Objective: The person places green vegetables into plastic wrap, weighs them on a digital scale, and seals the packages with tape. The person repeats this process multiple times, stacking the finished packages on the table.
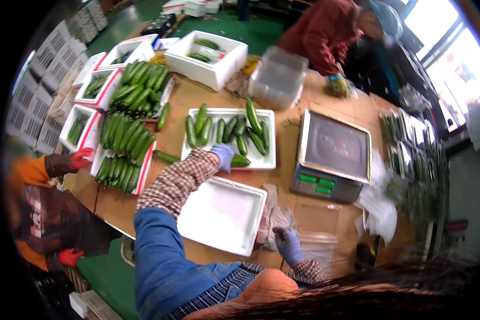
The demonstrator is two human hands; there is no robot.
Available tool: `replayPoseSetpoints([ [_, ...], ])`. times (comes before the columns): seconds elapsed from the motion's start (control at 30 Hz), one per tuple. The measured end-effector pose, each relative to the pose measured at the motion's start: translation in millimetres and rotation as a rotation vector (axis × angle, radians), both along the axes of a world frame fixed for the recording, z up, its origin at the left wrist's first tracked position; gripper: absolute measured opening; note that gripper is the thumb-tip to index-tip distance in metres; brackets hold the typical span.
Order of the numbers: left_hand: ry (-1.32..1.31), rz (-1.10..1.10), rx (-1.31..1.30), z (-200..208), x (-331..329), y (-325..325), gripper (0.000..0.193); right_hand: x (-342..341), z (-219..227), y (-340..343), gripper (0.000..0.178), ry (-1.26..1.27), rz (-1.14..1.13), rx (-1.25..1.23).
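My left hand [224, 156], in a purple-blue glove, reaches over the near edge of a white foam tray [270, 160]. Its fingers are curled down over a cucumber [241, 160], which shows at their right side; the fingertips are hidden. Several more cucumbers [230, 129] lie in that tray, mostly lengthwise, with gaps between them. Closer to me sits a second white foam tray [218, 213] with nothing in it. My right hand [289, 246], gloved alike, is beside a crumpled greyish cloth [278, 220], fingers loosely extended and holding nothing visible.
Cucumbers are piled at the left [138, 88], some in red-edged boxes. A large foam box [210, 69] and clear plastic containers [278, 77] stand behind. A scale [336, 146] and packed cucumbers [410, 154] lie right. One co-worker [325, 34] bends opposite; another, in red gloves [80, 158], stands left.
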State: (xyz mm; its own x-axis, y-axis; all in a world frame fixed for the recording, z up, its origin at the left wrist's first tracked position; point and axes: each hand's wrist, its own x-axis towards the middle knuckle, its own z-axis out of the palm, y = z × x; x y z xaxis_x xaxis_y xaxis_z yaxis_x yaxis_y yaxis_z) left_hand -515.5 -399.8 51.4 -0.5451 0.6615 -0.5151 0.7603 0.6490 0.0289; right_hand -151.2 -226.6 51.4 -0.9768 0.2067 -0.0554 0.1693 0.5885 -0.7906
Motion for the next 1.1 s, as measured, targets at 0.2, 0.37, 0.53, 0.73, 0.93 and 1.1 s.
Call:
replayPoseSetpoints([
  [0.2, 0.106, 0.118, 0.372, -11.0, 44.3, -29.7, 0.049, 14.9, 6.5, 3.2, 0.013, -0.029, -0.103, -0.020],
  [0.37, 0.251, -0.061, 0.235, 47.5, 95.2, 43.2, 0.027, 22.3, -11.0, 15.3, 0.014, -0.041, -0.183, -0.049],
  [0.53, 0.279, -0.323, 0.169, 21.5, 190.4, 94.0, 0.023, 25.3, 4.8, 20.0, 0.014, 0.123, -0.124, 0.018],
  [0.73, -0.071, -0.314, -0.111, 22.2, 242.1, 121.3, 0.048, 60.1, 24.2, 62.4, 0.012, 0.187, -0.284, 0.127],
  [0.93, 0.244, -0.135, 0.224, 16.8, 243.2, 100.9, 0.019, 137.4, 21.8, 138.9, 0.011, 0.207, -0.650, 0.178],
  [1.1, -0.035, -0.148, 0.545, 65.0, 321.7, 138.0, 0.052, 203.3, -23.2, 177.8, 0.018, 0.035, -0.882, 0.283],
])
